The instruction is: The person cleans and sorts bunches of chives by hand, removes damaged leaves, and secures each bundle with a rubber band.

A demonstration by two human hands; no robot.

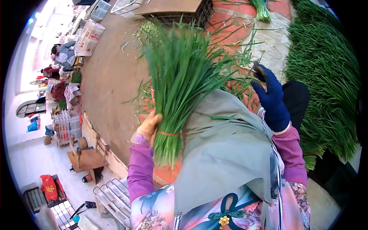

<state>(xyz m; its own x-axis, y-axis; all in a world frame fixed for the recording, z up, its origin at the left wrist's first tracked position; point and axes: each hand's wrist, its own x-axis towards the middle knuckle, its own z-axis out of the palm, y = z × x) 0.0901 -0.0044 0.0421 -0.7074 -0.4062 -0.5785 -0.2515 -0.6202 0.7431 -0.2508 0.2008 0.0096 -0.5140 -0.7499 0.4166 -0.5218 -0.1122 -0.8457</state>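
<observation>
My left hand (148, 125), in a tan glove, is wrapped round a bundle of long green leafy stalks (174, 88). A red band (168, 133) circles the bundle near its pale cut ends, and the leaf tips spread upward, a little blurred. To the right, my right hand (271, 97) wears a dark blue glove; its fingers are apart and hold nothing. A grey-green cloth (226, 149) covers my lap, with a loose green leaf (225, 117) lying on it.
A large heap of green stalks (326, 76) lies at the right. Another banded bundle (262, 11) is at the top. A board-topped crate (172, 7) stands ahead. White baskets (89, 37), a wooden stool (87, 160) and several people (66, 53) are at the left.
</observation>
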